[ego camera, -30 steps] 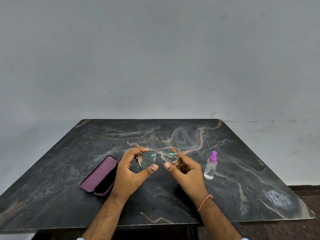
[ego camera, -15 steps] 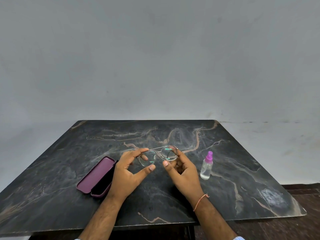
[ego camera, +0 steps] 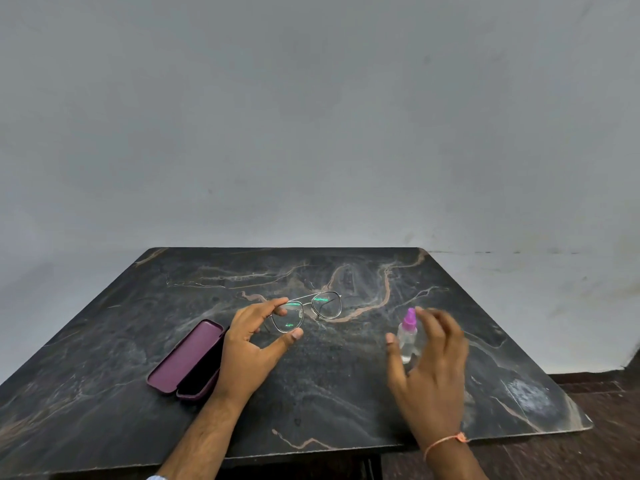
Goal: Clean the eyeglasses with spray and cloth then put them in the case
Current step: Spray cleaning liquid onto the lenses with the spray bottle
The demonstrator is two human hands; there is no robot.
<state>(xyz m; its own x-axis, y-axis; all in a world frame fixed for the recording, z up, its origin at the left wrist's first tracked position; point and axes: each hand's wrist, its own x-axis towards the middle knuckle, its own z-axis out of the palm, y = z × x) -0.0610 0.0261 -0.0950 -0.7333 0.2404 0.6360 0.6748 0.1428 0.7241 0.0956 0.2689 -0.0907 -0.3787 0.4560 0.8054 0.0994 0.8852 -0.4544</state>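
Observation:
My left hand pinches the thin metal-framed eyeglasses by their left lens rim, between thumb and forefinger, just above the table. A small clear spray bottle with a pink cap stands upright to the right. My right hand is open, fingers spread and blurred, curled around the bottle without closing on it. The purple eyeglass case lies open at the left, partly behind my left wrist. No cloth is in view.
The dark marble-patterned table stands against a plain grey wall. Its right edge drops to a dark floor. A pale smudge marks the table's near right corner.
My right hand has let go of the eyeglasses and moved right to the spray bottle. The left hand alone now holds the glasses.

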